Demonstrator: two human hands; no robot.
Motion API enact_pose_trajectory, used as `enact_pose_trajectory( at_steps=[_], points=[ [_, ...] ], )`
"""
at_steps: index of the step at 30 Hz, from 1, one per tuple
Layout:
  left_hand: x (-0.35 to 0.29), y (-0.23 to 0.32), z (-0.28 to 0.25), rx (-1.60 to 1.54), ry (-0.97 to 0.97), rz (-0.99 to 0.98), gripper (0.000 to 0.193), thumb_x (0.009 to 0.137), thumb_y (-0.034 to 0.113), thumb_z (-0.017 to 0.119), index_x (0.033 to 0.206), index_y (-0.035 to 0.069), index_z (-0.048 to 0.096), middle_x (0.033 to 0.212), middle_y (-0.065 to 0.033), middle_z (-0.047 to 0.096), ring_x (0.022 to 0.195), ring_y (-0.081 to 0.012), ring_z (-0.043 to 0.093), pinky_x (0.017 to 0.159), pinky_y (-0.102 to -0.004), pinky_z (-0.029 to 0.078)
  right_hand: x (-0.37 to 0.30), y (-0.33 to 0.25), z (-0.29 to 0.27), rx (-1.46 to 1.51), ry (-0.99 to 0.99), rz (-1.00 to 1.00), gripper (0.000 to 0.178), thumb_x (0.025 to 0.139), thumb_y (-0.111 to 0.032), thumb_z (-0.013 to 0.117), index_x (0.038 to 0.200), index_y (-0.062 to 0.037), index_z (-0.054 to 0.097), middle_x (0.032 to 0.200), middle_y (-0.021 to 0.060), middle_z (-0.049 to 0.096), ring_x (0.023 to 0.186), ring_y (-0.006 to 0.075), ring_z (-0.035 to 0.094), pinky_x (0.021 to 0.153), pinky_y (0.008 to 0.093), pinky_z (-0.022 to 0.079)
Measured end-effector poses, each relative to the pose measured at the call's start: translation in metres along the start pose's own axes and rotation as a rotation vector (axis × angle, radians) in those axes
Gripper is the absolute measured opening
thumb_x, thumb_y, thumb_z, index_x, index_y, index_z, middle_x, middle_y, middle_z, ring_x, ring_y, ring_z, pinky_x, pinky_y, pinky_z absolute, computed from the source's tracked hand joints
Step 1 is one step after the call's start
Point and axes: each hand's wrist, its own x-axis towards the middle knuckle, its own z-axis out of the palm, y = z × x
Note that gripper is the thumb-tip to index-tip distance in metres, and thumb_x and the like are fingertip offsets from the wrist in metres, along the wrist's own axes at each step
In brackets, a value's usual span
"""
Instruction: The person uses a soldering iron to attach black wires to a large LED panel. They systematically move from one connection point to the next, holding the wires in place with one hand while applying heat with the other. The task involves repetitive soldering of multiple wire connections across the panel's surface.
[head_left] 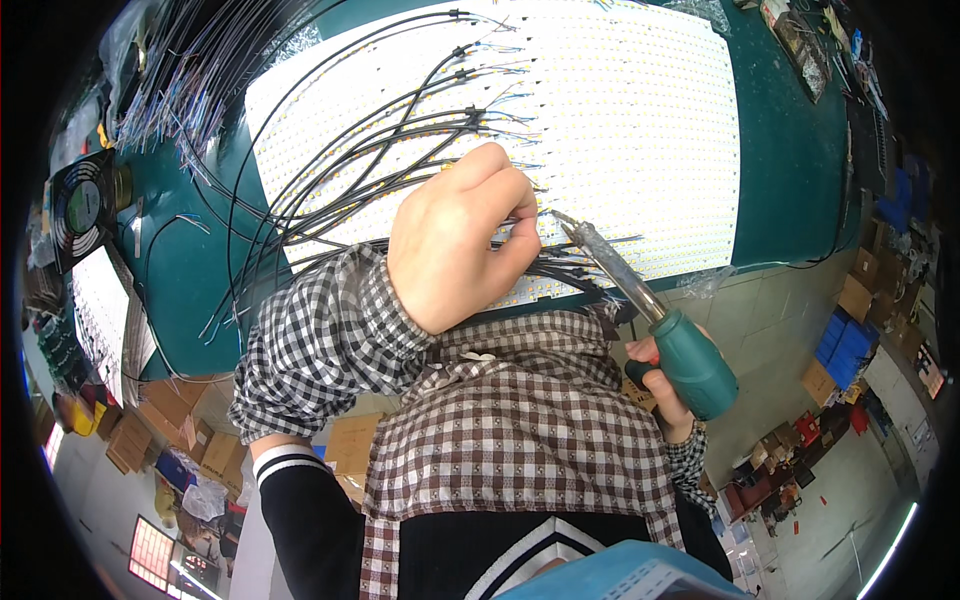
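My left hand (455,240) is closed over the white LED board sheet (640,130), thumb and forefinger pinched on a thin wire, mostly hidden by the fingers. In my right hand (668,385) is a soldering iron (695,365) with a green handle and a metal barrel. Its tip lies close to the left fingertips, at the board's surface; whether it touches the wire I cannot tell. Several black cables (350,150) run across the left half of the board, their stripped blue and white ends lined up near its middle. More cable ends lie bunched below my left hand.
The board rests on a green tabletop (790,180). A bundle of loose cables (190,90) lies at the far left, near a small fan (80,208). A stack of white sheets (105,310) stands at the left edge. Cardboard boxes (350,445) are on the floor.
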Motion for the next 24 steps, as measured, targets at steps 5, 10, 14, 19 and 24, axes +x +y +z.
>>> enact_pose_trajectory(
  at_steps=[5, 10, 14, 19, 24],
  points=[
    [-0.0001, -0.0004, 0.0006, -0.001, 0.008, 0.006, 0.012, 0.076, -0.003, 0.070, 0.082, 0.004, 0.062, 0.080, -0.0067, 0.056, 0.064, -0.0195, 0.058, 0.056, -0.0301, 0.047, 0.0011, -0.0017, 0.0007, -0.030, -0.003, -0.007, 0.065, 0.079, -0.027, 0.090, 0.122, 0.0107, 0.060, 0.088, 0.0089, 0.075, 0.082, 0.0174, 0.073, 0.077, 0.0309, 0.059],
    [-0.0003, -0.0002, -0.0002, 0.000, 0.013, 0.009, 0.012, 0.076, -0.003, 0.070, 0.082, 0.004, 0.062, 0.080, -0.0068, 0.056, 0.065, -0.0199, 0.059, 0.056, -0.0304, 0.047, 0.0008, -0.0009, -0.0016, -0.038, -0.015, -0.023, 0.060, 0.079, -0.026, 0.089, 0.118, 0.0101, 0.062, 0.089, 0.0109, 0.074, 0.083, 0.0204, 0.074, 0.079, 0.0341, 0.060],
    [0.0004, -0.0004, 0.0011, -0.006, 0.008, 0.004, 0.012, 0.076, -0.003, 0.070, 0.082, 0.004, 0.062, 0.080, -0.0069, 0.056, 0.065, -0.0204, 0.059, 0.056, -0.0307, 0.048, -0.0038, 0.0007, 0.0025, 0.099, 0.051, 0.022, 0.057, 0.080, -0.026, 0.088, 0.116, 0.0100, 0.063, 0.090, 0.0121, 0.073, 0.085, 0.0228, 0.073, 0.081, 0.0365, 0.061],
    [0.0002, -0.0008, 0.0007, 0.005, 0.015, 0.018, 0.012, 0.076, -0.003, 0.069, 0.081, 0.004, 0.062, 0.080, -0.0068, 0.057, 0.065, -0.0207, 0.059, 0.056, -0.0306, 0.048, -0.0036, 0.0020, 0.0003, 0.102, 0.021, 0.020, 0.053, 0.081, -0.025, 0.087, 0.114, 0.0096, 0.063, 0.091, 0.0129, 0.072, 0.085, 0.0244, 0.073, 0.082, 0.0384, 0.061],
    [-0.0034, 0.0030, -0.0012, 0.090, 0.022, 0.026, 0.016, 0.076, -0.001, 0.074, 0.086, 0.005, 0.064, 0.086, -0.0082, 0.058, 0.073, -0.0241, 0.062, 0.061, -0.0336, 0.050, -0.0018, 0.0010, -0.0023, 0.205, 0.055, 0.017, 0.047, 0.085, -0.027, 0.083, 0.109, 0.0078, 0.063, 0.093, 0.0145, 0.068, 0.087, 0.0254, 0.070, 0.085, 0.0421, 0.061]
  ],
)
